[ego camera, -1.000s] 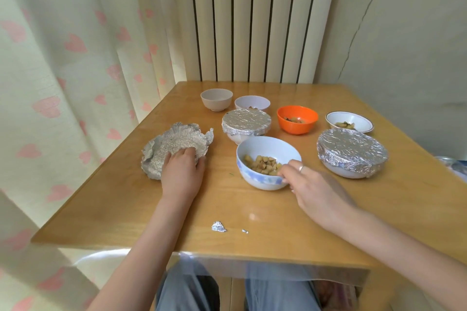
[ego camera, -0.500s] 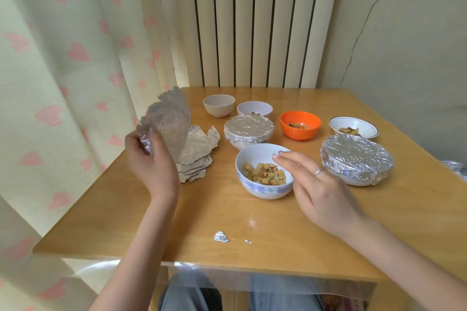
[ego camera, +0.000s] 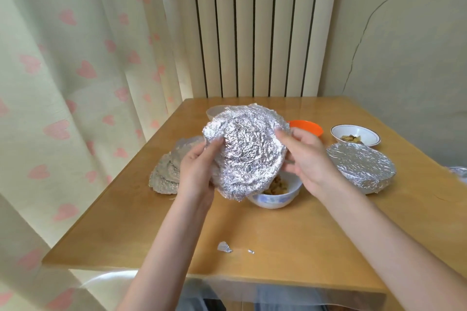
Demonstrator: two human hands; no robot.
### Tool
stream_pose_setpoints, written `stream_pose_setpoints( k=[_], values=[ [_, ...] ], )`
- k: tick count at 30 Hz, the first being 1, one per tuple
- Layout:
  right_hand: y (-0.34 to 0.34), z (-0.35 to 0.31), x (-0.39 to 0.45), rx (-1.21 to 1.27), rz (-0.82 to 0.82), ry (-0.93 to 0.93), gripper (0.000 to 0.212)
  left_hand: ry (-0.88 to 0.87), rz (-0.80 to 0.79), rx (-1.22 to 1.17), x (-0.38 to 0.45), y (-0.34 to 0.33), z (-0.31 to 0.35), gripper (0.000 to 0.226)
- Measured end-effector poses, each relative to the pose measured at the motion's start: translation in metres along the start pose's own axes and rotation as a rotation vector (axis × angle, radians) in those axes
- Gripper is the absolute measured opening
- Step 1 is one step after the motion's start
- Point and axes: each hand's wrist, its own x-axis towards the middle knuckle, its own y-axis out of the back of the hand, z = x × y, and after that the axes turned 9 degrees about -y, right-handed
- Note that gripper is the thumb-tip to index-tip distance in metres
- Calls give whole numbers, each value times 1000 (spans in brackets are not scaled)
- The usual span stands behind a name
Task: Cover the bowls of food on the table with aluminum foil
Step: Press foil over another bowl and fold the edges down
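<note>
— Which step are we on?

— I've got a crinkled foil sheet (ego camera: pixel 243 156) up in the air above the blue-patterned bowl (ego camera: pixel 274 197) of food. My left hand (ego camera: pixel 199 171) pinches its left edge, my right hand (ego camera: pixel 307 159) grips the right edge, fingers curled round it.

— Next?

— Lower it level, centre it on the rim, then press the edges down all round. The bowl's far rim is hidden, so I'd judge the alignment roughly. One foil-covered bowl (ego camera: pixel 361 168) sits on the tabletop (ego camera: pixel 290 235) to the right.
</note>
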Motion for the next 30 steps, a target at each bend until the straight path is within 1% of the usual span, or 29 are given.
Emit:
stream_pose_setpoints(
  k=[2,4,6,7,8,9,11,12,13,14,15,16,17,18,19,20,21,22,23,25,26,27,28,29,30],
  values=[
    [8,5,5,-128,133,119,42,32,-62,119,-1,-1,2,26],
    [13,7,5,-271,234,275,43,52,-52,243,-3,-5,4,19],
    [14,8,5,-346,286,345,46,-26,-5,321,-7,-13,1,24],
    [14,7,4,-362,312,363,43,-113,24,371,-7,-15,-3,28],
    [13,7,5,-339,326,333,41,-208,55,431,-7,-16,-7,31],
    [14,8,6,-267,299,276,43,-295,82,487,-6,-16,-11,34],
    [19,12,10,-141,214,127,60,-398,110,562,-4,-14,-19,41],
    [21,14,10,-145,211,112,57,-426,110,586,-5,-14,-21,43],
    [22,15,8,-173,240,152,43,-432,103,598,-7,-14,-23,45],
    [22,16,7,-226,301,224,29,-404,86,579,-9,-15,-23,45],
    [22,15,5,-274,369,315,22,-321,63,509,-10,-16,-23,42],
    [24,14,3,-309,408,402,19,-190,23,397,-10,-16,-21,37],
    [25,12,2,-343,409,483,17,-36,-27,290,-10,-18,-16,32],
    [26,11,3,-383,382,546,16,93,-78,230,-10,-19,-11,32],
    [27,10,2,-430,349,584,16,135,-118,238,-9,-19,-9,33],
    [28,10,3,-473,338,602,17,105,-130,273,-7,-20,-8,31],
    [27,8,1,-504,341,613,17,19,-107,323,-6,-21,-9,27],
    [26,7,-1,-493,353,617,18,-83,-64,366,-4,-22,-11,24],
    [25,6,-2,-429,360,582,18,-190,-21,404,-4,-22,-14,24],
    [23,3,-5,-253,324,411,24,-382,51,490,-5,-22,-19,38],
    [24,3,-7,-222,293,328,27,-445,78,531,-7,-22,-20,45],
    [24,5,-9,-250,280,305,27,-487,90,560,-10,-24,-18,48],
    [23,8,-11,-312,295,352,25,-508,93,585,-12,-26,-17,49],
    [24,11,-12,-379,337,438,22,-510,83,595,-14,-28,-17,48],
    [26,13,-12,-435,391,527,21,-472,65,578,-13,-30,-17,46]
  ],
)
